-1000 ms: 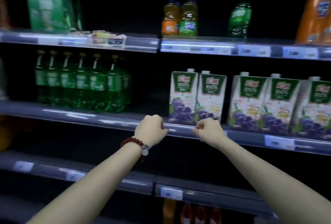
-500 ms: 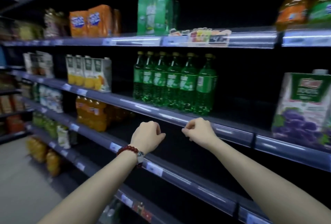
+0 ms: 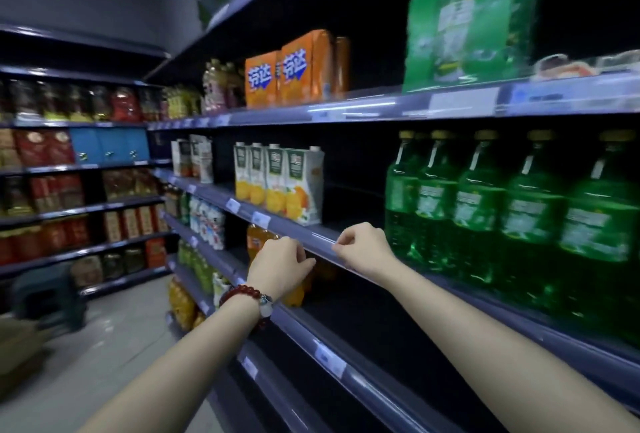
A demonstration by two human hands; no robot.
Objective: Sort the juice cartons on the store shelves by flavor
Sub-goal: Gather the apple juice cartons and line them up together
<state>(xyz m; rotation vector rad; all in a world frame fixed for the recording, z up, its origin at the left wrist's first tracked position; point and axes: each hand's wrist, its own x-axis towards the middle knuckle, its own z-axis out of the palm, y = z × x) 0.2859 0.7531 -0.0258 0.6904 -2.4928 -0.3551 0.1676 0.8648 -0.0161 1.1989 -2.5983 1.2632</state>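
Single head view, close to the shelves, angled leftward and down along the aisle.

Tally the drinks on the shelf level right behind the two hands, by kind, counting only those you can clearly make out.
Orange juice cartons: 4
Pale cartons farther left, flavor unreadable: about 3
Green bottles, front row: 5
Total: about 12
Both hands, left hand and right hand, are curled and hold nothing.
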